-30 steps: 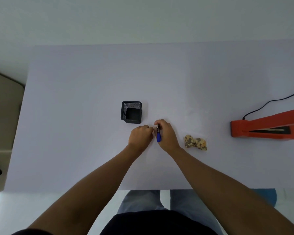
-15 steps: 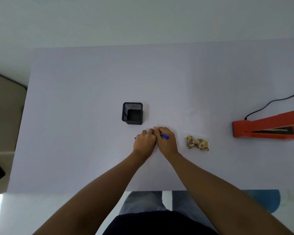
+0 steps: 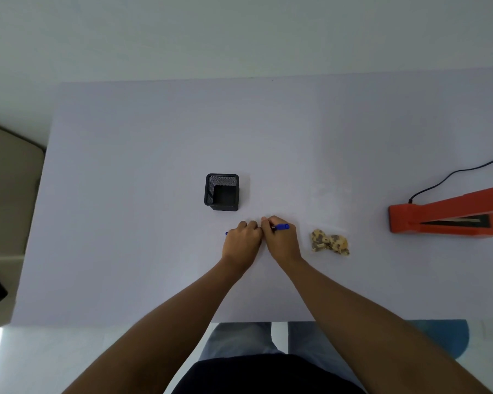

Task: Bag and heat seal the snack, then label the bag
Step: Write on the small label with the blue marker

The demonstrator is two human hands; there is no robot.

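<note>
Both hands together at the middle of the pale lilac tabletop [image 3: 125,166], just in front of the black square mesh pen holder [image 3: 222,191]. Left hand [image 3: 242,242] curled into a loose fist, a sliver of blue [image 3: 227,233] poking out past its knuckles on the far left; probably the cap end of the marker, though too small to say for sure. Right hand [image 3: 281,239] with its grip pinched shut on the blue marker pen [image 3: 281,227], barrel lying roughly level and pointing right. Knuckles of the two hands touching or nearly so, a posture that fits pulling a cap off or pressing it back on: one hand to anchor, the other to tug along the barrel's line. Cannot tell which of the two. Clear plastic bag of mottled tan-and-brown snack pieces [image 3: 329,241] flat on the tabletop just right of the right hand, apart from it, close enough for writing without a reach. Whether its mouth is sealed cannot be read. Orange heat sealer [image 3: 447,214] with its black cord [image 3: 453,177] well off to the right, arm raised, parked clear of the writing area. Judging from the layout, bagging likely done and labelling the step in hand. Empty holder kept near, presumably for returning the marker.
</note>
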